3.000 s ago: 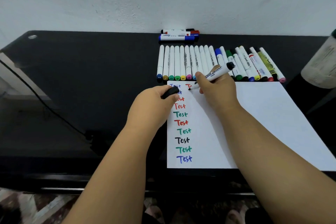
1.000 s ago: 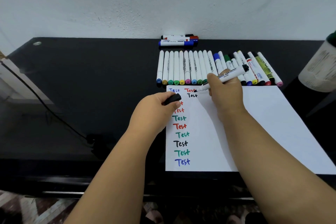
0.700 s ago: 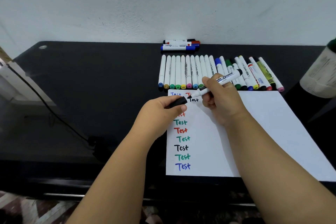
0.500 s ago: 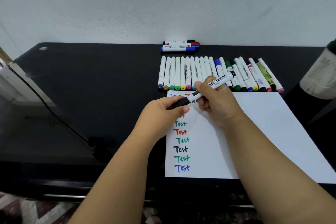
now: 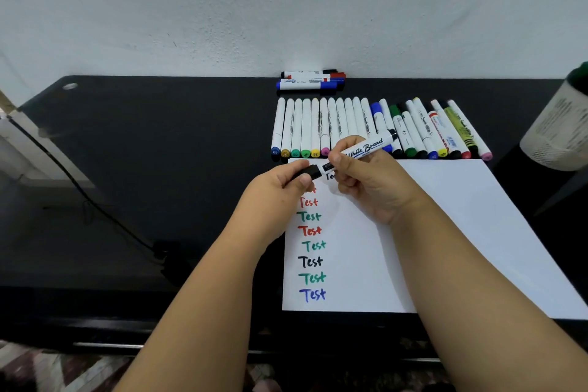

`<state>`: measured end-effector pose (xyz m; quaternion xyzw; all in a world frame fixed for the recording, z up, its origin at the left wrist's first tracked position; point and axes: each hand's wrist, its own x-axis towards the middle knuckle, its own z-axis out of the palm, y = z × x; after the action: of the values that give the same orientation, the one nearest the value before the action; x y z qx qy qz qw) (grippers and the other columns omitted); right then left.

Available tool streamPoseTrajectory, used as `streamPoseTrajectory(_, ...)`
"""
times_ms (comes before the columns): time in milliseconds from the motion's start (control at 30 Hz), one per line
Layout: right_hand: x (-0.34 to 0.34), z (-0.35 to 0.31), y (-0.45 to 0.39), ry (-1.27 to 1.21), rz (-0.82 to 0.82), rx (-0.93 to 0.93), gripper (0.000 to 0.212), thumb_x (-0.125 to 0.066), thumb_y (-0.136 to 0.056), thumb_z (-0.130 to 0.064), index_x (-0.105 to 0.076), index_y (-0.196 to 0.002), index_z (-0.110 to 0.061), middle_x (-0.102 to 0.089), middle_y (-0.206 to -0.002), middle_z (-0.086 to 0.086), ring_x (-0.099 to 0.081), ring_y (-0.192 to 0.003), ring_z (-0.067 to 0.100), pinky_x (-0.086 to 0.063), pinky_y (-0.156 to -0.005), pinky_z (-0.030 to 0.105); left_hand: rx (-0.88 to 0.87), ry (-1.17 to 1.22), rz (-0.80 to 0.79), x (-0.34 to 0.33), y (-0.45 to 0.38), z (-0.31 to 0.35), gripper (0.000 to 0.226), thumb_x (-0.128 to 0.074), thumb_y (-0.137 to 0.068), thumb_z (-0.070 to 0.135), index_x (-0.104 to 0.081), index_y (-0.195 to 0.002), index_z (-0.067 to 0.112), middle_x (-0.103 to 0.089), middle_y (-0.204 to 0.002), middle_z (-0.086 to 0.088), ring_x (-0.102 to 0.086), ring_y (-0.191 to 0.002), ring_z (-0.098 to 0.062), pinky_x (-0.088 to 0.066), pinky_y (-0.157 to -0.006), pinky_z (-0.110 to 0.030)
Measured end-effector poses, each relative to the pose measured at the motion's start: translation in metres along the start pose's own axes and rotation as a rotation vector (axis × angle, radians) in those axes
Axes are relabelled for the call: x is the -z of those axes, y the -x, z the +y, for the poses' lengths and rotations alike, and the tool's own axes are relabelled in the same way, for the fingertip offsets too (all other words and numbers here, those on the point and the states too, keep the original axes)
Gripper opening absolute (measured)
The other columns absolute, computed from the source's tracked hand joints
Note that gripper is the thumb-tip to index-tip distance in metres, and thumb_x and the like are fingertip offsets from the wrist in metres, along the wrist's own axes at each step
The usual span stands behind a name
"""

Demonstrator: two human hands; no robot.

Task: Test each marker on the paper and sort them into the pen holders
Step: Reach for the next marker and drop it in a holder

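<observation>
— Since half a second ago, has the cap (image 5: 309,172) gone onto the marker (image 5: 366,149)?

— Yes, it now sits over the tip; three seconds back that tip was writing on the paper (image 5: 451,219).

— How do the fingers lie?

— Left hand (image 5: 276,185) fingers (image 5: 304,180) curl round the black cap, thumb on top. Right hand (image 5: 370,183) fingers (image 5: 342,158) pinch the white barrel just beyond the cap, the barrel slanting up to the right.

— And where is that?

— Above the paper's top left corner, over a column of coloured "Test" words. Beyond lies a row of markers (image 5: 324,127) on the black tabletop (image 5: 159,143), three more (image 5: 310,79) against the wall, and a mesh pen holder (image 5: 558,134) at the right edge.
</observation>
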<state>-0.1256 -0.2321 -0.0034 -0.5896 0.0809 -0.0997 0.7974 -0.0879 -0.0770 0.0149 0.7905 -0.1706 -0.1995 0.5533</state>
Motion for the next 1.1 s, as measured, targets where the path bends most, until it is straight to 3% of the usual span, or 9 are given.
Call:
streamPoseTrajectory(67, 0.001, -0.001, 0.0, -0.04, 0.008, -0.015, 0.013, -0.066, -0.084, -0.019, -0.057, -0.076, -0.012, -0.045, -0.053, -0.001, -0.035, -0.052, 0.01, -0.025, -0.047, 0.019, 0.017, 0.057, 0.034, 0.002, 0.0, 0.0, 0.03, -0.056, -0.092, 0.028, -0.06, -0.121, 0.034, -0.066, -0.095, 0.018, -0.056, -0.086, 0.008, -0.037, -0.064, -0.009)
streamPoseTrajectory(167, 0.001, -0.002, -0.001, -0.081, 0.057, -0.005, 0.018, -0.054, -0.093, -0.018, -0.056, -0.077, -0.01, -0.051, -0.053, 0.001, -0.043, -0.047, 0.008, -0.029, -0.044, 0.017, 0.065, 0.177, 0.039, 0.004, 0.0, 0.0, 0.015, -0.064, -0.087, 0.025, -0.07, -0.097, 0.034, -0.072, -0.084, 0.012, -0.064, -0.082, 0.002, -0.046, -0.067, -0.015)
streamPoseTrajectory(300, 0.0, -0.004, 0.0, 0.014, 0.094, 0.0, 0.021, -0.053, -0.094, -0.017, -0.058, -0.075, -0.011, -0.056, -0.052, 0.0, -0.044, -0.046, 0.008, -0.032, -0.043, 0.015, 0.104, 0.261, 0.022, 0.004, 0.0, -0.002, 0.012, -0.068, -0.084, 0.02, -0.071, -0.081, 0.031, -0.074, -0.084, 0.004, -0.068, -0.089, -0.01, -0.052, -0.083, -0.027)
streamPoseTrajectory(433, -0.002, -0.004, 0.0, 0.02, 0.086, -0.026, 0.016, -0.057, -0.09, -0.018, -0.059, -0.078, -0.009, -0.057, -0.052, 0.0, -0.044, -0.045, 0.007, -0.034, -0.043, 0.015, 0.098, 0.276, 0.051, 0.003, -0.001, -0.003, 0.019, -0.066, -0.086, 0.018, -0.069, -0.075, 0.032, -0.074, -0.082, 0.003, -0.067, -0.08, -0.004, -0.052, -0.068, -0.016)
streamPoseTrajectory(533, -0.003, -0.003, 0.0, 0.021, 0.083, -0.037, 0.016, -0.059, -0.088, -0.019, -0.059, -0.077, -0.009, -0.056, -0.052, 0.001, -0.044, -0.045, 0.007, -0.034, -0.043, 0.015, 0.088, 0.283, 0.071, 0.002, 0.001, -0.001, 0.017, -0.064, -0.087, 0.016, -0.07, -0.08, 0.031, -0.073, -0.078, 0.005, -0.065, -0.065, 0.003, -0.046, -0.05, -0.008)
streamPoseTrajectory(633, -0.004, -0.004, 0.0, 0.009, 0.074, -0.04, 0.015, -0.059, -0.087, -0.021, -0.059, -0.077, -0.009, -0.056, -0.053, 0.001, -0.044, -0.046, 0.008, -0.034, -0.043, 0.016, 0.048, 0.301, 0.078, 0.001, 0.003, 0.001, 0.021, -0.063, -0.088, 0.013, -0.066, -0.079, 0.032, -0.071, -0.069, 0.01, -0.062, -0.058, 0.009, -0.041, -0.044, -0.004)
streamPoseTrajectory(733, -0.003, -0.008, 0.0, 0.032, 0.068, -0.035, 0.015, -0.057, -0.09, -0.02, -0.058, -0.079, -0.009, -0.055, -0.053, 0.0, -0.044, -0.047, 0.008, -0.034, -0.043, 0.017, 0.023, 0.298, 0.083, -0.002, 0.004, 0.001, 0.024, -0.062, -0.088, 0.012, -0.065, -0.079, 0.034, -0.069, -0.064, 0.014, -0.062, -0.058, 0.01, -0.04, -0.045, -0.003)
streamPoseTrajectory(1100, -0.012, -0.025, 0.002, 0.169, 0.094, -0.14, 0.025, -0.057, -0.093, -0.027, -0.06, -0.077, -0.009, -0.057, -0.056, 0.002, -0.044, -0.048, 0.01, -0.038, -0.045, 0.018, 0.054, 0.239, 0.159, 0.002, -0.003, 0.002, 0.02, -0.063, -0.089, 0.021, -0.068, -0.107, 0.029, -0.069, -0.086, 0.014, -0.065, -0.069, 0.005, -0.047, -0.056, -0.011)
